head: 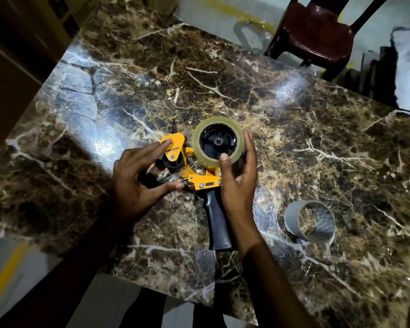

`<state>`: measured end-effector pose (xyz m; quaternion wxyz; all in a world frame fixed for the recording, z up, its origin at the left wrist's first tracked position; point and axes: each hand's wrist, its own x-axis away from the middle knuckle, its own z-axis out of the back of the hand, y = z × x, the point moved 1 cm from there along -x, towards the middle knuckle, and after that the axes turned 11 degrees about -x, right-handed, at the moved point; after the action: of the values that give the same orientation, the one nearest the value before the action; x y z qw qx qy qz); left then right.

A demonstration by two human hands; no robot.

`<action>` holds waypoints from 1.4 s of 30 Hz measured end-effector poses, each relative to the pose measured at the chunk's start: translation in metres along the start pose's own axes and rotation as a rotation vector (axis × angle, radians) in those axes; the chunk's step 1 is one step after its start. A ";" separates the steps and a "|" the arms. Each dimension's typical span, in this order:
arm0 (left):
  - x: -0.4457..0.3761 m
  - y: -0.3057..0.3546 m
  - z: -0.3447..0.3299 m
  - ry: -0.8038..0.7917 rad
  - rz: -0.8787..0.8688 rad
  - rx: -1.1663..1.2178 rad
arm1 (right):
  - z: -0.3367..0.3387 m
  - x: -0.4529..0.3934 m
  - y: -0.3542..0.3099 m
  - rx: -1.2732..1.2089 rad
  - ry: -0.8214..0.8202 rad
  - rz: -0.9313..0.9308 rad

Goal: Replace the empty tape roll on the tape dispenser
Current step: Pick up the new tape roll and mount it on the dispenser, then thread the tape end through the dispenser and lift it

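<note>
A yellow tape dispenser (204, 179) with a black handle lies flat on the marble table (294, 129). A full clear tape roll (197, 138) sits on its black hub. My right hand (237, 176) cups the roll's right side, thumb pressed on its lower rim. My left hand (137, 178) rests on the dispenser's front end, a fingertip on the yellow guard plate and the thumb near the toothed blade, with a strip of clear tape showing there. An empty grey cardboard core (291, 216) lies on the table to the lower right, apart from both hands.
A dark red plastic chair (317, 31) stands beyond the table's far right edge. The table's near edge runs diagonally below my forearms, with floor and a yellow line at the lower left.
</note>
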<state>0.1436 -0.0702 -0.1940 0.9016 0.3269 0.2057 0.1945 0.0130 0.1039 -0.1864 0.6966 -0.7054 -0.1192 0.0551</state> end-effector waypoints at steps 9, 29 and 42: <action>-0.002 0.009 -0.006 0.051 0.153 0.113 | 0.001 0.002 -0.003 -0.037 0.009 -0.033; 0.017 0.009 -0.005 -0.150 0.485 0.226 | 0.032 0.036 -0.035 0.203 -0.202 -0.602; 0.006 0.011 0.000 -0.222 0.471 0.125 | 0.026 0.047 -0.028 -0.363 -0.575 -1.074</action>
<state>0.1459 -0.0596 -0.1886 0.8267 0.4400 0.0356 0.3489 0.0493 0.1403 -0.1545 0.4365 -0.6111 -0.6462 -0.1359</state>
